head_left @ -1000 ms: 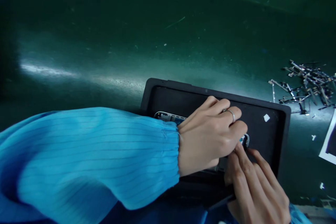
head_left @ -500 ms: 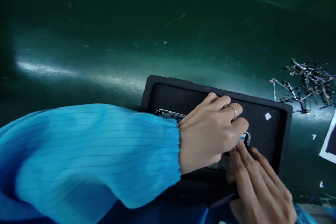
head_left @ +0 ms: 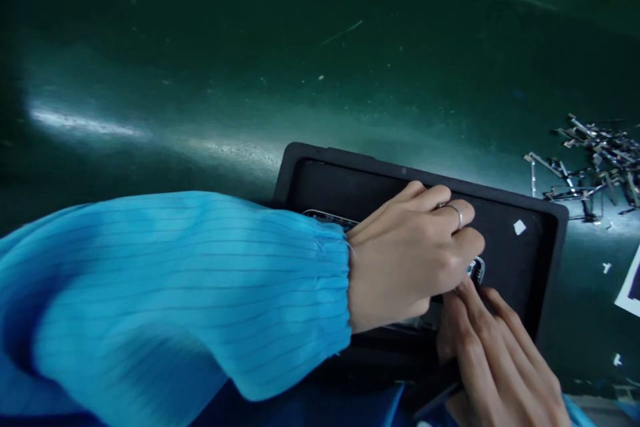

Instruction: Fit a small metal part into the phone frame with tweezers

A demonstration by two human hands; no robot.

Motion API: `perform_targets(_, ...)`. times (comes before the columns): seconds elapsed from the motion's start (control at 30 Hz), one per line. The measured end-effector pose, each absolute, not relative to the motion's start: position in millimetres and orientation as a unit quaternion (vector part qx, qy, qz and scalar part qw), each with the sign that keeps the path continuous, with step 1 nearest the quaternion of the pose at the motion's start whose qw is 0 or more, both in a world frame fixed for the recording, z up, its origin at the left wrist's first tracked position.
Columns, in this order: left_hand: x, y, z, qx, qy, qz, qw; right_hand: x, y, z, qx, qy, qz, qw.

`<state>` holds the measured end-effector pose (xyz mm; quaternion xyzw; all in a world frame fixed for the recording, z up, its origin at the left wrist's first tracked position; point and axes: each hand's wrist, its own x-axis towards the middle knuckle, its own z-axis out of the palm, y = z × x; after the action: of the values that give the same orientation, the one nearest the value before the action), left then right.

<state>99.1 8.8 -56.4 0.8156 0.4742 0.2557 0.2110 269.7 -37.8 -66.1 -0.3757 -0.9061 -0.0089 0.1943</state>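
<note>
Both hands work over a thin metal-rimmed frame (head_left: 477, 269) lying flat in a shallow black tray (head_left: 545, 213). Left hand (head_left: 410, 257), ring on one finger, curls palm-down over the frame's middle, fingers bent and pressing it. Right hand (head_left: 493, 353) lies flat, fingers together, tips on the frame's rounded near end. Whether either pinches an edge, cannot tell. Frame looks light, stiff but thin, likely bendable; best held by its rim. Tray sits on green table (head_left: 200, 80); white scrap (head_left: 519, 227) inside tray; pile of small metal parts (head_left: 595, 160) well apart at right. Against a second ago: hands and tray sit slightly further right in view, pose unchanged.
</note>
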Motion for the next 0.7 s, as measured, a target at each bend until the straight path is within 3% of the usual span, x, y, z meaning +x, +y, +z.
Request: perform_targets(0.7,99.2,5.9,-57.1,0.816,0.474,0.259,0.206,261.9,-35.9,-60.9,-0.368,-0.909,-0.014,0.193)
